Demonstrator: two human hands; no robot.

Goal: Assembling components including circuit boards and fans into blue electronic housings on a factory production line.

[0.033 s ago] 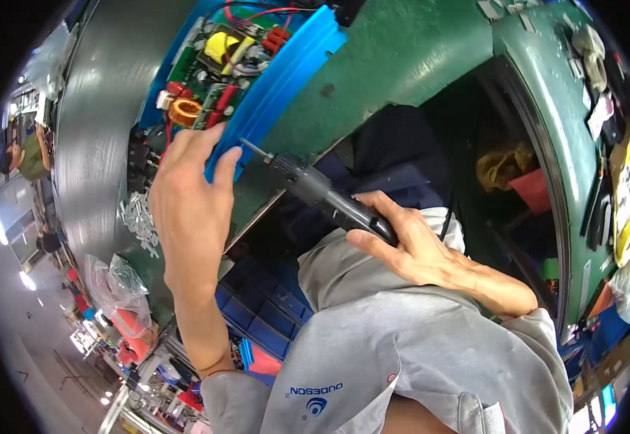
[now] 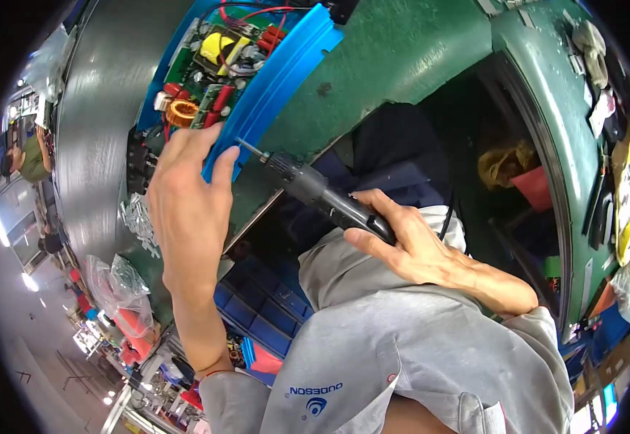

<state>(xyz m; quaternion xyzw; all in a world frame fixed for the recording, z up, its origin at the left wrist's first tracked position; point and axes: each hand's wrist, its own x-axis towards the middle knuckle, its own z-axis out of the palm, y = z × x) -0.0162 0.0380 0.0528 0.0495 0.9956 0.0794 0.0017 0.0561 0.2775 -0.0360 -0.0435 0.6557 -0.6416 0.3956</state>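
Observation:
A blue metal housing [image 2: 275, 87] stands at the upper left with a circuit board [image 2: 197, 79] inside it. The board bears a yellow-wrapped transformer, a copper-wound ring coil [image 2: 182, 113] and red parts. My left hand [image 2: 192, 170] pinches the near end of the housing wall, thumb on the outer side and fingers over the inner side; the fingertips are partly hidden. In my right hand [image 2: 409, 242] is a black corded electric screwdriver [image 2: 307, 184], fingers wrapped round its rear. Its thin bit points at the outer wall beside my left thumb; whether the tip sits in a screw cannot be made out.
A pile of small silver metal pieces [image 2: 139, 224] lies left of my left wrist, with clear plastic bags [image 2: 119, 286] nearer. The green bench [image 2: 394, 58] has a cut-out over my lap. Tools and a yellow package [image 2: 629, 195] lie along the right side. Another person [image 2: 34, 160] sits far left.

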